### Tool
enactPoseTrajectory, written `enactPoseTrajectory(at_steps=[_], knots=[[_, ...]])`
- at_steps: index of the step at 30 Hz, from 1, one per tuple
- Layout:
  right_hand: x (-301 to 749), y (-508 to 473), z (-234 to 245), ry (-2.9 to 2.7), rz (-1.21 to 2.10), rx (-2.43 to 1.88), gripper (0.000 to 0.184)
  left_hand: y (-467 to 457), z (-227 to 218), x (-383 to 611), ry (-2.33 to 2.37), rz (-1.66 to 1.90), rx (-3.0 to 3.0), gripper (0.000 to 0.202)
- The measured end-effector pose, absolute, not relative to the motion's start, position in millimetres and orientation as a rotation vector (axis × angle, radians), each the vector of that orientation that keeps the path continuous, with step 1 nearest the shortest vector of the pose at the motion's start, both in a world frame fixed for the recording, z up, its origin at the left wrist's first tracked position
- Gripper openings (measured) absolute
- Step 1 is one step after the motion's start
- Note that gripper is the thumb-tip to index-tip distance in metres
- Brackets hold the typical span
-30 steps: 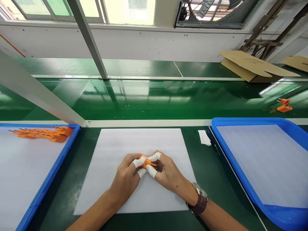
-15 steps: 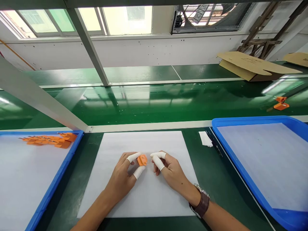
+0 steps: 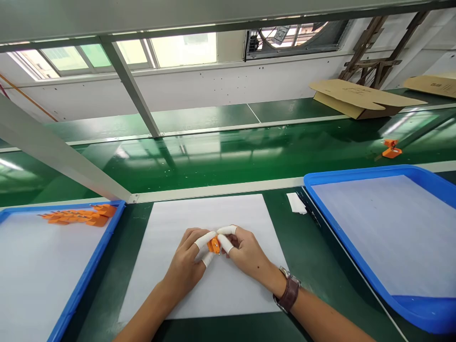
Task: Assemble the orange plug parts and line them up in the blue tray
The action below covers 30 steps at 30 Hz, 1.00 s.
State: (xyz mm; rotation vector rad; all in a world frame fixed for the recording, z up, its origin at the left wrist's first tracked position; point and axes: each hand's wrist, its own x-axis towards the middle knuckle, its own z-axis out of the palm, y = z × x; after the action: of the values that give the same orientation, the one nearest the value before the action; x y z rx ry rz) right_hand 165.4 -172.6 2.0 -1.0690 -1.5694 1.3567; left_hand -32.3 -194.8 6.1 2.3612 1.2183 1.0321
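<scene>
A small orange plastic part [image 3: 213, 245] is held over the white sheet [image 3: 199, 294] between the thumb and index finger of my left hand [image 3: 187, 256]. Small metallic spots show on its face. My right hand [image 3: 247, 249] is closed in a pinch at the part's upper right side, its fingertips against or very close to it. Whatever lies between those fingertips is too small or hidden to make out. White finger cots cover the thumb and index finger of both hands.
On the left, a blue tray [image 3: 83, 278] carries several orange parts [image 3: 80, 216]. Another blue tray [image 3: 351, 249] stands at right, with a white scrap [image 3: 296, 203] and dark thin items [image 3: 310, 206] beside it. Beyond lie another orange piece [image 3: 392, 149] and a cardboard box [image 3: 363, 97].
My right hand has moved left until its fingertips meet the orange part. The part has been turned in my left hand. The head view has tilted and shifted slightly.
</scene>
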Motion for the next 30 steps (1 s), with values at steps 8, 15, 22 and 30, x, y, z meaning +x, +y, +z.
enactPoseTrajectory(at_steps=[8,15,22,30], knots=[[166.8,-174.5,-6.6,-1.475,1.428,-1.060,0.026,-196.3,7.7,-30.5,1.226,1.036,2.394,0.051],[166.6,-174.0,-7.0,-1.468,1.460,-1.050,0.026,-195.4,9.1,-28.8,1.233,1.028,2.383,0.053],[167.1,-170.3,-4.3,-1.395,1.496,-1.016,0.024,-196.0,8.4,-31.0,1.266,0.993,2.346,0.047],[165.1,-170.2,-2.8,-1.412,1.479,-1.014,0.025,-195.9,7.5,-33.8,1.287,0.949,2.273,0.044]])
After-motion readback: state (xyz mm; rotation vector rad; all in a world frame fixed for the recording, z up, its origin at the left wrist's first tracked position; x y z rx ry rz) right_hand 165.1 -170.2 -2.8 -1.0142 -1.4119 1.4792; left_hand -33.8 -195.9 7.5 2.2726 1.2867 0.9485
